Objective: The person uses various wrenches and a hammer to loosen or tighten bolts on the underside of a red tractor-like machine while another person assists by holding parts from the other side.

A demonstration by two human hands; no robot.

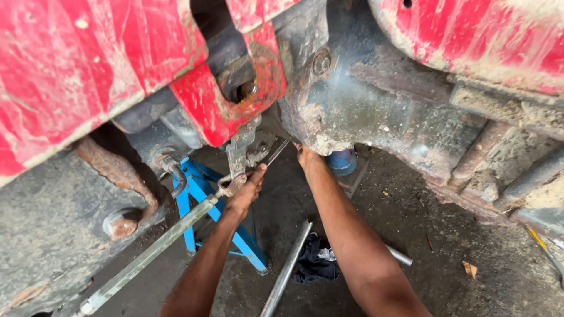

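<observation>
I look down under a red, mud-caked vehicle chassis. My left hand grips the joint where a long grey metal rod meets a rusty linkage below a red bracket. My right hand reaches up behind the dirty grey axle housing; its fingers are hidden there. A thin flat metal tool runs between the two hands; I cannot tell which hand holds it.
A blue jack stand stands on the ground under the linkage. A loose steel pipe and a dark rag lie on the dirt floor. A blue cylinder sits behind my right wrist.
</observation>
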